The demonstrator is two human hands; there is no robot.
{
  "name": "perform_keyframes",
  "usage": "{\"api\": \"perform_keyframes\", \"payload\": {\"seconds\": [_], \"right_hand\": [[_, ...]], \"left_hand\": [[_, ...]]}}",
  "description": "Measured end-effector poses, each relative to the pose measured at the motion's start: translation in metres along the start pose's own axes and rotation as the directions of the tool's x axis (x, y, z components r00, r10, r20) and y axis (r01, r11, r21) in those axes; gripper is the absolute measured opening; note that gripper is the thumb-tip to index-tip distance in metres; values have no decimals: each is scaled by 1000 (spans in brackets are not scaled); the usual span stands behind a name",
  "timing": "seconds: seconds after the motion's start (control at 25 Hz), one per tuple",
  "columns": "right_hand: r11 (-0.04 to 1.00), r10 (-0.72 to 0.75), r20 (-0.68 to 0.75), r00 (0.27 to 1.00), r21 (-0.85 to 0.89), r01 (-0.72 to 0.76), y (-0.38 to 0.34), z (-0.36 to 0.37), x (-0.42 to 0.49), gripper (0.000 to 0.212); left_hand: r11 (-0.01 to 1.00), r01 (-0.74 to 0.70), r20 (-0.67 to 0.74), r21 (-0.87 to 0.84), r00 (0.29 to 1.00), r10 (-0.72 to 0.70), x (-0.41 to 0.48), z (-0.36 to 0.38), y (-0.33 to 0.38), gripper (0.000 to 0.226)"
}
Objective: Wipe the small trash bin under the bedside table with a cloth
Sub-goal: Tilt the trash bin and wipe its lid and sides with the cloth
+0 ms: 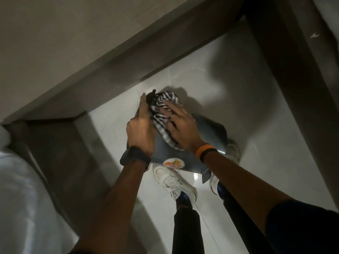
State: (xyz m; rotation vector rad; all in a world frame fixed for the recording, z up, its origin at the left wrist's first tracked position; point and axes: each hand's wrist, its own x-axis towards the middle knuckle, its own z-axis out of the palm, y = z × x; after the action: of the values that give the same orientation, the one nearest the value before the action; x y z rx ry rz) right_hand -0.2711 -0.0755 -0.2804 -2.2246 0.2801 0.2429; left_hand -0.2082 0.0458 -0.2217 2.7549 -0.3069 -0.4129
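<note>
The small grey-blue trash bin [209,131] is held tilted above the white tiled floor, with a round sticker on its near side. My left hand [141,129] grips the bin's left side, the thumb up along its dark rim. My right hand [180,123] lies flat on a striped dark-and-white cloth [161,114], pressing it onto the bin's upper surface. The cloth bunches up at the far end of the bin. The bin's opening is hidden from me.
A dark wooden skirting [102,77] runs along the wall behind the bin. A dark furniture leg [286,70] stands at the right, white bedding [20,180] at the left. My white sneakers [174,182] stand on the glossy floor [238,88] just below the bin.
</note>
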Motion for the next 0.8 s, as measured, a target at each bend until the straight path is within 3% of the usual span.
{"api": "perform_keyframes", "payload": {"seconds": [0.16, 0.24, 0.36, 0.44, 0.52, 0.56, 0.72, 0.8], "right_hand": [[951, 296, -1, 955, 92, -294, -10, 5, 30, 41], [972, 225, -27, 974, 74, -223, -25, 10, 24, 43], [1000, -13, 2, 1000, 16, 12, -12, 10, -6, 44], [988, 129, 0, 992, 89, -128, 11, -7, 0, 37], [917, 365, -58, 929, 197, -347, 31, -23, 5, 35], [896, 407, -97, 908, 235, -377, 31, -29, -1, 36], [965, 144, -128, 981, 236, -110, 10, -9, -74, 44], [932, 254, -139, 957, 299, -204, 13, 3, -94, 50]], "left_hand": [[1000, -20, -8, -14, 1000, 20, 0, 4, 2, 67], [1000, -24, -22, -2, 999, 24, 1, 4, 2, 64], [998, -59, -22, 26, 998, 60, -5, -2, -1, 64], [994, -70, -30, 79, 997, 72, -5, -9, 2, 66], [993, -44, -91, 109, 994, 54, -6, -16, 8, 66], [994, -13, -141, 108, 990, 29, -7, -21, 13, 64], [993, 117, -326, 29, 940, -101, -29, -30, 42, 62], [995, 103, -381, -15, 919, -101, -47, -26, 53, 58]]}}
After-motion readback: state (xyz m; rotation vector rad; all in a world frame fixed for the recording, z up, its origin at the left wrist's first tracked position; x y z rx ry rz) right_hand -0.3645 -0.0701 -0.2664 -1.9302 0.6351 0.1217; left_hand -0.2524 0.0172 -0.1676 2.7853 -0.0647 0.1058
